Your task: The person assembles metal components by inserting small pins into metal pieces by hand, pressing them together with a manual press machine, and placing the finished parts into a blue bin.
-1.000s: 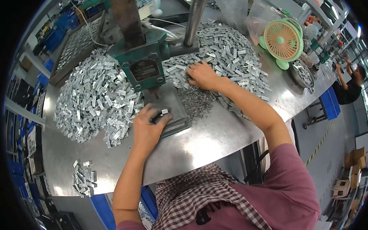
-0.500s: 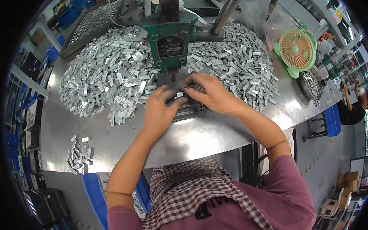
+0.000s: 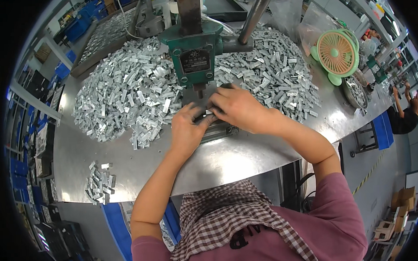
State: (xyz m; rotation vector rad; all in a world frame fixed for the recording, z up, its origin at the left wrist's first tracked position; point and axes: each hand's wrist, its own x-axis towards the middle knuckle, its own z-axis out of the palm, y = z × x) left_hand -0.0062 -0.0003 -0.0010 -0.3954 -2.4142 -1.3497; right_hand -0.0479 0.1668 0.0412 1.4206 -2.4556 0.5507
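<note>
Under the ram of a green hand press (image 3: 191, 55), my two hands meet at the metal fixture (image 3: 216, 134). A small silvery metal block (image 3: 209, 113) shows as a bright sliver between my fingertips. My left hand (image 3: 187, 126) is closed, thumb and fingers pinching at the block from the left. From the right, my right hand (image 3: 238, 108) has its fingers curled down over the fixture. Its fingertips are partly hidden, and what they grip cannot be made out. The fingertips look dark and smudged.
Large heaps of metal blocks lie left (image 3: 120, 94) and right (image 3: 280, 72) of the press. A smaller group of blocks (image 3: 99, 184) sits near the table's left front edge. A green-and-orange fan (image 3: 336, 54) and a round pan (image 3: 355, 92) stand right. Another person (image 3: 405, 112) is far right.
My right hand has turned and closed further over the fixture, covering the dark tangled bundle that showed beside its fingers. My left hand stays at the block. The whole view has shifted slightly.
</note>
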